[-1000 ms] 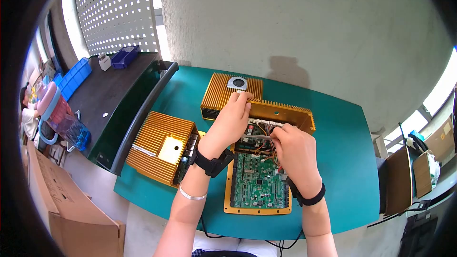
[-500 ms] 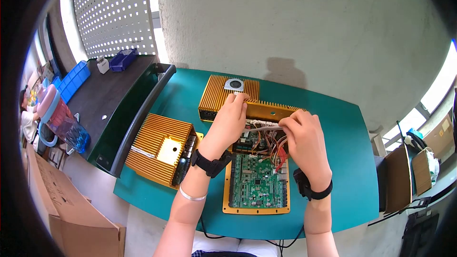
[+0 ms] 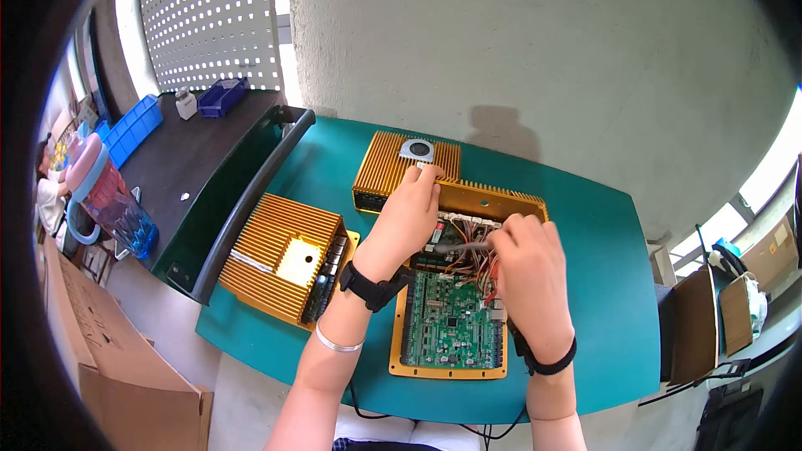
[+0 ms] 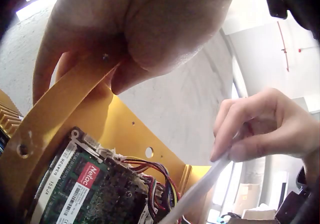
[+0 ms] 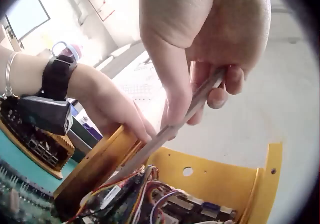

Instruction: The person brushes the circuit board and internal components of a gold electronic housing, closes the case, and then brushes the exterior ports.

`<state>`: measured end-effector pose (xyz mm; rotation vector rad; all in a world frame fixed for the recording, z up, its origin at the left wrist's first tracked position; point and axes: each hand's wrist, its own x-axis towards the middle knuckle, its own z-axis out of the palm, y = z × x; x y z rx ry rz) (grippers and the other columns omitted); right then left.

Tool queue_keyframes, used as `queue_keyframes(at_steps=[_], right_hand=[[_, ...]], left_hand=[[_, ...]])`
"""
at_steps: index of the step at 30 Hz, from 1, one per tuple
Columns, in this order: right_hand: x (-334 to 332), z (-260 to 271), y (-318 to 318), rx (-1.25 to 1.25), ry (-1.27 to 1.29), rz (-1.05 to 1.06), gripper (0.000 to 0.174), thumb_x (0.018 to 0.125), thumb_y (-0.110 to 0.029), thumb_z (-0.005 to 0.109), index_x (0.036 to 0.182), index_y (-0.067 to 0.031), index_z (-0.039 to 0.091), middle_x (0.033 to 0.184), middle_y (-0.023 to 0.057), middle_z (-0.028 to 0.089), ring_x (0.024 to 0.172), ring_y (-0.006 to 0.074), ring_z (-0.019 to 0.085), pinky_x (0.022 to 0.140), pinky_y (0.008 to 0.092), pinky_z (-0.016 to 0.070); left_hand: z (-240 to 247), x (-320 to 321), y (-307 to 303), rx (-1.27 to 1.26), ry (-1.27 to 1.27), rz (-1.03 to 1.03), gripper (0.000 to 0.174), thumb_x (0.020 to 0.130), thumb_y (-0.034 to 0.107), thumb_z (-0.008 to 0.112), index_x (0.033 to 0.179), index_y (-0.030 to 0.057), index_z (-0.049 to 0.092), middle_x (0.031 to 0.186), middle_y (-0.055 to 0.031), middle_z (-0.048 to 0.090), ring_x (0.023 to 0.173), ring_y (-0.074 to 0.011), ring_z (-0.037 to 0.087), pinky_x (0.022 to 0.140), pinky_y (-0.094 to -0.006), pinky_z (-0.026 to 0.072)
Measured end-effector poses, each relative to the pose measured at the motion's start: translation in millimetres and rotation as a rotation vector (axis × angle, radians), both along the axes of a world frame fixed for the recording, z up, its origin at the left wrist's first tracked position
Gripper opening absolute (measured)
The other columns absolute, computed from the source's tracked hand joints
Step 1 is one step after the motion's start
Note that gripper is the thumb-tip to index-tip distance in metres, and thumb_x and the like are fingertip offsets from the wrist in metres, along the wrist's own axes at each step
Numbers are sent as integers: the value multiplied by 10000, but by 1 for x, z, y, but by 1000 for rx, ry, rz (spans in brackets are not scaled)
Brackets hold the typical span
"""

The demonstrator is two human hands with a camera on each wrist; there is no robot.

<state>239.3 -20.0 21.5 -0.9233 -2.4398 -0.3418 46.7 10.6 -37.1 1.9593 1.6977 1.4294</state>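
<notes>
My left hand (image 3: 405, 221) grips the upper edge of an opened gold metal case (image 3: 501, 198), its thumb and fingers on either side of the rim in the left wrist view. My right hand (image 3: 532, 280) pinches a slim grey stick-like tool (image 5: 165, 134) that slants down into the case. The tool's lower end lies among coloured wires (image 5: 150, 184) beside a circuit board bearing a red-labelled Netac memory module (image 4: 85, 184). In front, a green circuit board (image 3: 451, 317) lies on a gold plate, and the wires run between the two.
A ribbed gold case (image 3: 280, 255) stands at the left on the green table (image 3: 601, 309). Another gold case with a fan (image 3: 418, 149) is behind my left hand. A black workbench (image 3: 209, 146) with blue bins and a bottle (image 3: 117, 200) borders the left side.
My right hand lifted the tool up and to the right, then came back lower over the wires. The left hand keeps its grip on the case edge.
</notes>
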Motion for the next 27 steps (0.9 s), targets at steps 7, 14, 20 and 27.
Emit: queue_keyframes(at_steps=[7, 14, 20, 27], right_hand=[[1, -3, 10, 118, 50, -16, 117, 693, -10, 610, 806, -35, 625, 832, 79, 519, 834, 230, 500, 752, 339, 391], [-9, -25, 22, 71, -35, 37, 163, 678, -7, 635, 834, -51, 649, 835, 72, 525, 857, 226, 506, 781, 342, 384], [-16, -34, 27, 27, -20, 102, 267, 703, 6, 628, 965, -45, 615, 841, 73, 552, 833, 232, 528, 783, 346, 399], [-3, -3, 10, -289, 439, 122, 321, 749, 31, 688, 1035, -46, 566, 808, 82, 607, 734, 230, 576, 680, 335, 468]], left_hand=[[-2, 0, 2, 0, 3, 11, 215, 965, 61, 424, 1151, 4, 516, 1008, -227, 543, 945, -417, 546, 840, -434, 453], [-1, 0, 1, -1, 3, 14, 213, 963, 54, 422, 1148, 3, 515, 1015, -231, 542, 950, -418, 547, 844, -439, 452], [-3, -1, 2, 41, 30, 9, 199, 941, 40, 456, 1126, -11, 511, 1029, -244, 536, 892, -441, 563, 781, -463, 485], [0, 0, 0, -11, -3, 6, 220, 962, 55, 422, 1158, 9, 512, 1024, -227, 538, 956, -415, 550, 839, -430, 455]])
